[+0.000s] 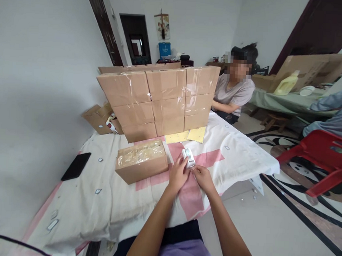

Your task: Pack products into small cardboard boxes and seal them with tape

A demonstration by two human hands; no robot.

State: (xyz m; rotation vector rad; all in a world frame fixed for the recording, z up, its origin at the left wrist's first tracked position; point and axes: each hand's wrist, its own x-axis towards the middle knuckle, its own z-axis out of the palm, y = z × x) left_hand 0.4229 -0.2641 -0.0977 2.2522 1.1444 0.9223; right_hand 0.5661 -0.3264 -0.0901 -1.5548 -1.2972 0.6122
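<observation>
My left hand (pixel 177 175) and my right hand (pixel 203 176) meet over the white and pink cloth (pixel 229 154), both closed around a small white item (pixel 188 158) that sticks up between them. Just left of my left hand lies a single brown cardboard box (pixel 142 166) with clear tape across its top. Behind it rises a wall of stacked, taped cardboard boxes (pixel 161 100). Two yellow sheets (pixel 187 135) lie at the foot of that stack.
A black phone (pixel 76 166) lies on the cloth at left. Another person (pixel 233 93) sits behind the stack. A red plastic chair (pixel 324 157) stands at right. An open carton (pixel 98 118) rests at the far left. Small labels dot the cloth.
</observation>
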